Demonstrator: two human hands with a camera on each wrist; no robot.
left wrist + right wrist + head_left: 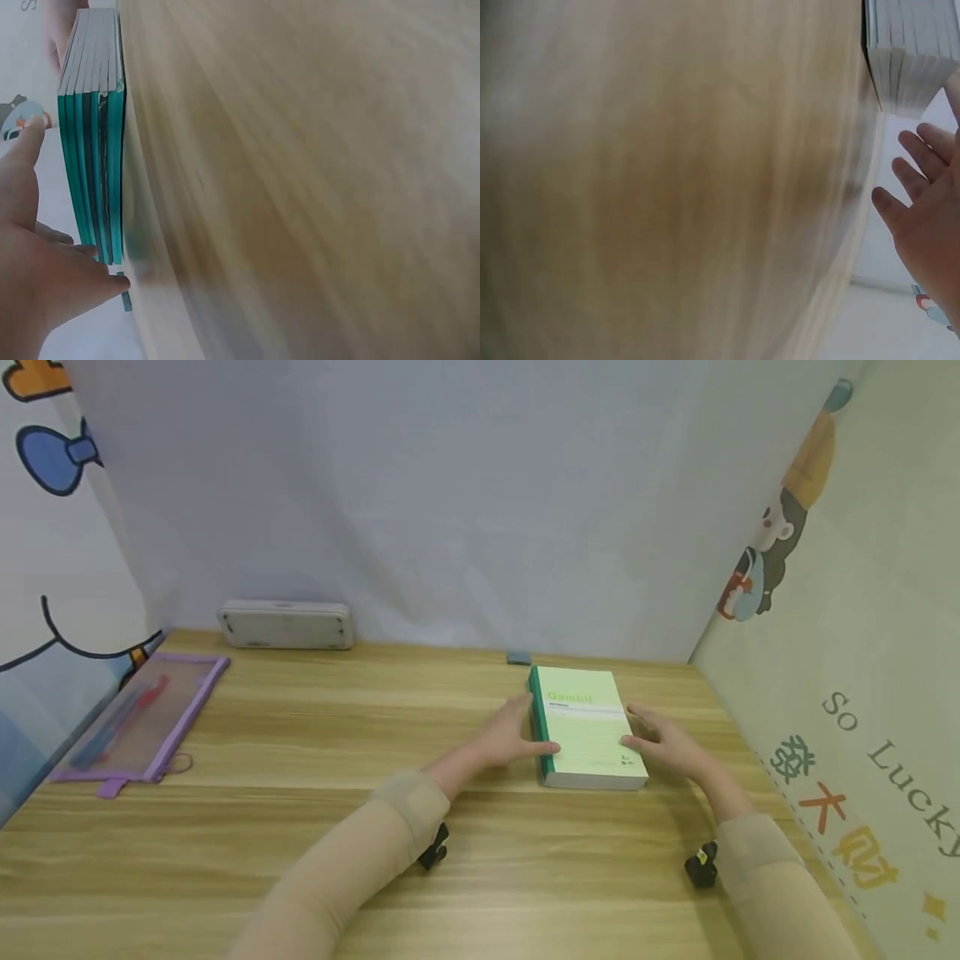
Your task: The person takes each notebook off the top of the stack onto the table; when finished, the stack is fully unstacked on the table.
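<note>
A stack of several notebooks (588,722) lies flat on the table, with a pale green "Gambit" cover on top. Its green spines (90,165) face left, and the white page edges (911,45) show in the right wrist view. My left hand (504,737) is at the spine side, thumb stretched over the near left edge and fingers spread along the spines. On the opposite side, my right hand (670,747) has its fingers spread, with thumb and fingertips close to the stack's right edge. The two hands flank the stack.
Behind the stack sits a small grey-blue block (518,657) by the back curtain. A white case (285,625) stands at the back left. A purple-edged mesh zip pouch (183,718) with pens inside lies at the left. A printed curtain (847,710) borders the right side.
</note>
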